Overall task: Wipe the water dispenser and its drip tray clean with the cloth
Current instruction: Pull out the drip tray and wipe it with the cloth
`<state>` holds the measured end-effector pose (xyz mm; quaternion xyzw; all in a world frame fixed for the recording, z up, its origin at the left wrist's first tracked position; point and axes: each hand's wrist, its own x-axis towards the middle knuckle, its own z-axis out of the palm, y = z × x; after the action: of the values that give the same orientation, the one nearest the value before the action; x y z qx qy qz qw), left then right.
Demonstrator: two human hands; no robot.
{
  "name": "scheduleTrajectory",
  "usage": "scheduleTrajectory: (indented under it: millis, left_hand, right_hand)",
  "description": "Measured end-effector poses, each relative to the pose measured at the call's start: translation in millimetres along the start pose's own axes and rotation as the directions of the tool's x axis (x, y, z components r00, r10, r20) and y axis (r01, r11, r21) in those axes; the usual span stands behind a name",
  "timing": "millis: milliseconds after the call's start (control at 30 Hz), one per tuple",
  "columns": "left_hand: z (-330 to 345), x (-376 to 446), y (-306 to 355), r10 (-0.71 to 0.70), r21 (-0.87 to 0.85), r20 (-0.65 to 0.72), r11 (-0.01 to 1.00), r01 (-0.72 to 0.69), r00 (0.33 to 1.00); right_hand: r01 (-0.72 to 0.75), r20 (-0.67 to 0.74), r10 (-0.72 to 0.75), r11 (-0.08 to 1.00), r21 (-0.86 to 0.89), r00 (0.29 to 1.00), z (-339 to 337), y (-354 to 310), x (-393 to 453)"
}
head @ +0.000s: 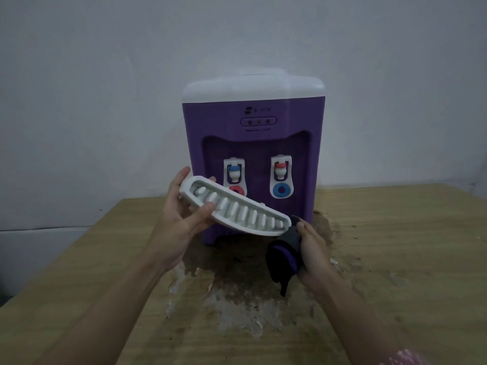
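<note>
A purple water dispenser (253, 143) with a white top stands at the back of the wooden table, two white taps on its front. My left hand (181, 217) holds the white slotted drip tray (237, 209) up in front of the dispenser, tilted down to the right, thumb on its near rim. My right hand (312, 248) grips a dark cloth with a purple band (283, 255). The cloth touches the tray's lower right end and hangs down below my hand.
The wooden table (408, 259) has a worn, stained patch (237, 299) in front of the dispenser. A pale wall rises behind. The table's left edge runs diagonally at the lower left.
</note>
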<state>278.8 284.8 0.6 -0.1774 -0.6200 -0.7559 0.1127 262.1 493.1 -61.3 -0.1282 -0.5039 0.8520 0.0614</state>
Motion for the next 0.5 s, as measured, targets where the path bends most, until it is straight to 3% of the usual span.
scheduleTrajectory:
  millis: [233, 400, 500]
  left_hand:
    - [7, 3, 16, 0.121, 0.183, 0.198, 0.97, -0.158, 0.973]
    - [10, 2, 30, 0.108, 0.262, 0.297, 0.946, -0.19, 0.949]
    - [11, 0, 36, 0.074, 0.253, 0.341, 0.953, -0.167, 0.937]
  right_hand:
    - [-0.323, 0.191, 0.271, 0.882, 0.343, 0.943, -1, 10, -3]
    - [-0.391, 0.338, 0.254, 0.81, 0.437, 0.906, -1, 10, -8]
    - [-0.401, 0.344, 0.262, 0.802, 0.443, 0.902, -1, 7, -11]
